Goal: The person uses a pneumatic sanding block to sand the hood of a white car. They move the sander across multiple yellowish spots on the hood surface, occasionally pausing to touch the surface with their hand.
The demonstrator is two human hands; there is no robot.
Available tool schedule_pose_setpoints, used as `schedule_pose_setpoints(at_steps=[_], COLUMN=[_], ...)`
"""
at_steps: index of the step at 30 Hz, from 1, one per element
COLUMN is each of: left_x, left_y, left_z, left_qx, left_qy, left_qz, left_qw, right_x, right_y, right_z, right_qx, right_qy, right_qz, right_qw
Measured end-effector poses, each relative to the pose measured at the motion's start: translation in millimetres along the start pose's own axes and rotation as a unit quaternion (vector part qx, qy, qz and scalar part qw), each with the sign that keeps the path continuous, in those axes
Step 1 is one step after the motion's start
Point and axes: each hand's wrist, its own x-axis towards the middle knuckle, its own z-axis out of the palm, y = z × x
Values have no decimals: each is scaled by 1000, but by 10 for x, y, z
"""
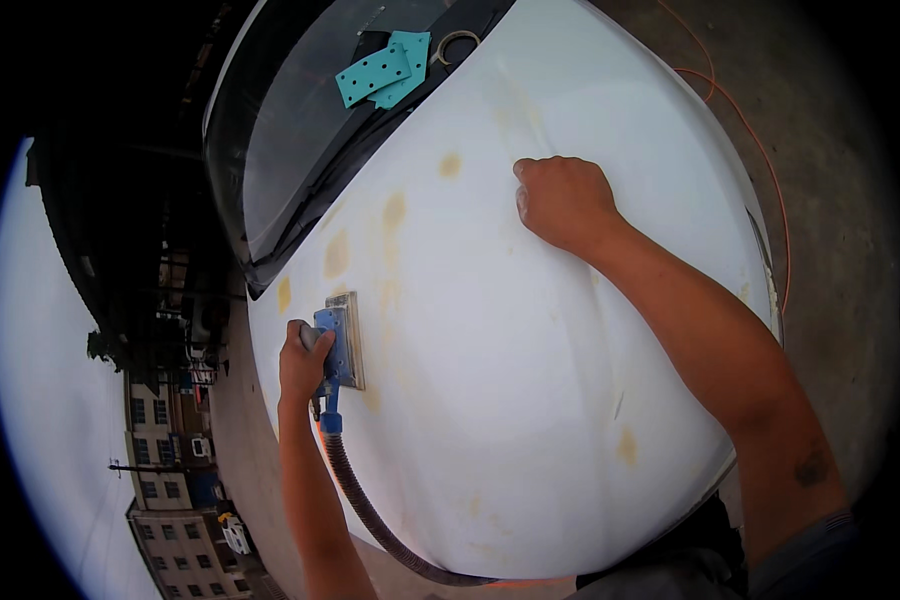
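While the white hood [490, 370] spreads before the windshield [295, 140], a ribbed hose [353, 492] trails to the blue sander [344, 338] on the hood's left side, wrapped by my left grip [303, 362]. My right grip [567, 200] is fisted, contents hidden; turquoise sheets [374, 72] lie by the glass.
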Motion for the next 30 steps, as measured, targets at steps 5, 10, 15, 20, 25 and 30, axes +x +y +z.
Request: schedule_pose_setpoints(at_steps=[5,10,15,20,25,30], left_x=[492,-11,194,513,127,346], left_y=[-518,93,-118,-699,-84,-609], left_z=[-127,86,26,-99,84,-125], left_qx=[3,5,12,13,15,23], left_qy=[1,-5,7,13,5,11], left_qz=[-26,23,-4,-50,30,-19], left_qw=[1000,1000,1000,999,999,1000], right_x=[-29,-8,-14,-30,-8,-120], right_y=[-124,57,21,-82,44,-85], right_z=[108,62,48,114,39,88], right_qx=[21,1,8,16,-3,8], right_qy=[11,28,27,22,17,17], right_qz=[-31,-15,-13,-37,-16,-35], right_qw=[999,1000,1000,999,1000,999])
